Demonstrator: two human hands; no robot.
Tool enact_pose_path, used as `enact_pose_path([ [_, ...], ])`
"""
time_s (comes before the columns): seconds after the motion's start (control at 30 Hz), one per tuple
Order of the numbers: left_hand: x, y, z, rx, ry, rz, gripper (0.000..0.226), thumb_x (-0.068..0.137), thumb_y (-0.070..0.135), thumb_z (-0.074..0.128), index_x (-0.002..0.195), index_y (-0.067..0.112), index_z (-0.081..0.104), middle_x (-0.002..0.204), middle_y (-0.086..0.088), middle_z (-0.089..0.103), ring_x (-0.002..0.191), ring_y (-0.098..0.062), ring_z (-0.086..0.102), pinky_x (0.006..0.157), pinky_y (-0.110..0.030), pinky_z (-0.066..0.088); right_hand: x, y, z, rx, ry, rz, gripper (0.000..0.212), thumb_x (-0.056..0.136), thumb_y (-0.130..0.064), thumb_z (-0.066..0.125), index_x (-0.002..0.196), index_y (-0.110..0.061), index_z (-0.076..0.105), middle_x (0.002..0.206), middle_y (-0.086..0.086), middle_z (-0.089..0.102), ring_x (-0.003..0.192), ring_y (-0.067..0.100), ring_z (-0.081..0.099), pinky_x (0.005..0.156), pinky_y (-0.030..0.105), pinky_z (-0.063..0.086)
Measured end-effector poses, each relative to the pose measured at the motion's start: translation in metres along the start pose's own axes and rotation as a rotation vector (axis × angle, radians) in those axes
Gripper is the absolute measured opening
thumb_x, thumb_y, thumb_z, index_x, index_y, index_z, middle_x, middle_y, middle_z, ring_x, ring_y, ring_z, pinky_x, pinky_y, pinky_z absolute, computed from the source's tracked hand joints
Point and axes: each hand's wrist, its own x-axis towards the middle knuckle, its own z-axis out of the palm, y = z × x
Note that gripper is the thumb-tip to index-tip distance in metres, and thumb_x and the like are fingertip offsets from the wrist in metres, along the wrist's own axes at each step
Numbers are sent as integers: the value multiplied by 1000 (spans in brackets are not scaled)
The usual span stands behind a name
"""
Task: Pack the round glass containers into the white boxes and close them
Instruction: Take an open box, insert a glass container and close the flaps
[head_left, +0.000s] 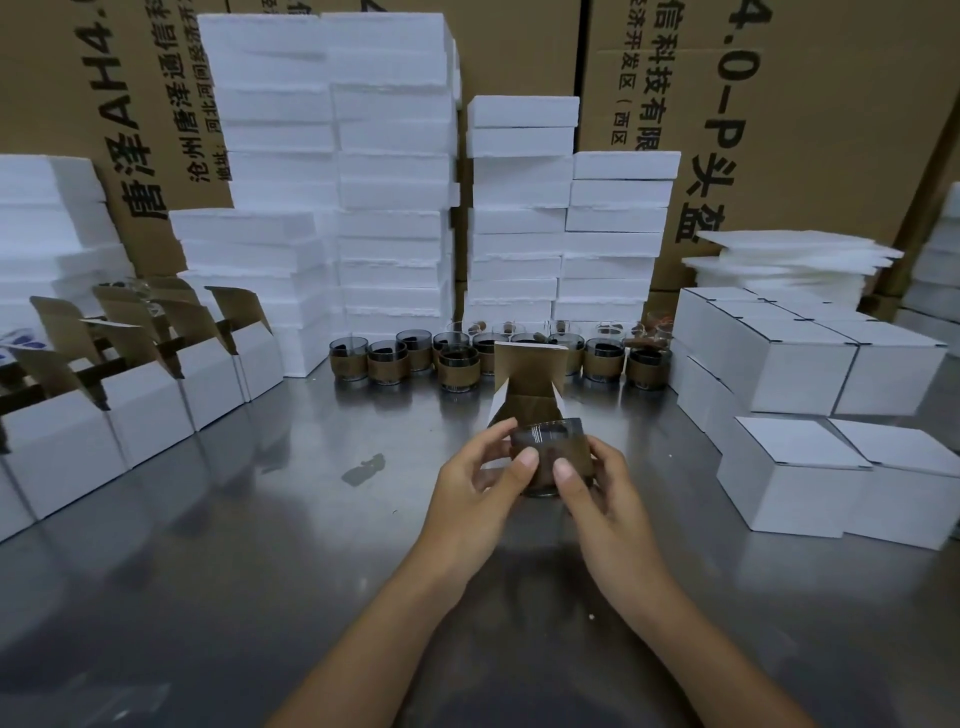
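Note:
A round glass container (551, 451) with a brown band sits between both my hands at the middle of the steel table. My left hand (483, 483) grips its left side and my right hand (592, 486) grips its right side, thumbs on the front. Just behind it stands an open white box (527, 382) with its brown-lined lid flap up; the glass is at the box's mouth. Several more banded glass containers (387, 361) stand in a row at the back of the table.
Open white boxes (140, 405) with raised flaps line the left. Closed white boxes (810, 364) are stacked on the right, two nearer ones (795, 478) beside my right hand. Foam stacks (395, 182) and brown cartons (831, 104) fill the back.

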Motion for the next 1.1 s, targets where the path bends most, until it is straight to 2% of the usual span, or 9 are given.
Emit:
enact_pose_path([
  [0.17, 0, 1, 0, 20, 22, 14, 45, 73, 42, 66, 117, 32, 59, 111, 6, 63, 101, -10, 63, 91, -34, 53, 1, 1, 3, -3, -3, 21, 50, 69, -56, 55, 113, -33, 49, 97, -32, 63, 93, -8, 60, 74, 12, 47],
  [0.27, -1, 1, -2, -13, -5, 29, 32, 81, 35, 64, 113, 36, 61, 111, 3, 64, 96, -10, 66, 86, -28, 54, 3, -1, 2, 88, 18, 97, 37, 86, -43, 55, 119, -26, 55, 101, -13, 69, 95, 3, 65, 80, 24, 50],
  [0.37, -3, 3, -2, -13, -53, 51, 37, 79, 39, 60, 116, 36, 62, 109, 0, 67, 98, -13, 66, 86, -28, 53, 6, -7, -1, 291, 55, 248, 24, 95, -30, 47, 107, -19, 64, 94, 3, 72, 84, 15, 68, 68, 24, 51],
  [0.47, -4, 4, 0, -8, -93, 84, 40, 80, 35, 60, 119, 36, 61, 107, -3, 65, 96, -14, 67, 87, -30, 53, 9, -8, -2, 400, 55, 323, 33, 98, -33, 38, 100, -14, 64, 81, 2, 73, 70, 17, 68, 68, 28, 49],
  [0.63, -3, 4, -1, -32, -106, 94, 35, 84, 28, 60, 118, 35, 63, 101, 2, 62, 94, -13, 68, 88, -33, 54, 9, -7, -1, 439, 36, 341, 38, 98, -37, 34, 99, -14, 64, 75, 3, 72, 65, 16, 67, 63, 26, 48],
  [0.8, -2, 4, -1, -24, -96, 71, 36, 84, 34, 57, 120, 35, 61, 104, 3, 68, 96, -14, 67, 91, -37, 53, 8, -10, 0, 377, 28, 319, 32, 98, -35, 37, 101, -15, 63, 78, 3, 73, 65, 16, 67, 63, 27, 45],
  [0.93, 0, 2, -1, -39, -74, 1, 28, 93, 26, 51, 116, 40, 61, 112, 6, 69, 103, -12, 65, 102, -42, 44, 6, -9, 3, 287, 93, 221, 27, 95, -26, 48, 118, -13, 54, 107, 10, 67, 94, 20, 66, 69, 22, 53],
  [1.0, 1, 2, -1, -32, -70, -30, 29, 95, 26, 49, 114, 44, 60, 111, 8, 69, 103, -9, 64, 103, -41, 43, 4, -6, 3, 180, 100, 124, 25, 92, -23, 54, 117, -23, 50, 109, 1, 65, 95, 7, 64, 78, 20, 51],
  [1.1, 2, 1, -1, -45, -80, -53, 28, 96, 30, 47, 117, 45, 58, 112, 8, 69, 103, -9, 64, 101, -38, 45, 0, -5, 4, 36, 78, 21, 32, 86, -26, 63, 109, -36, 44, 103, -15, 60, 89, -9, 59, 73, 8, 45],
])
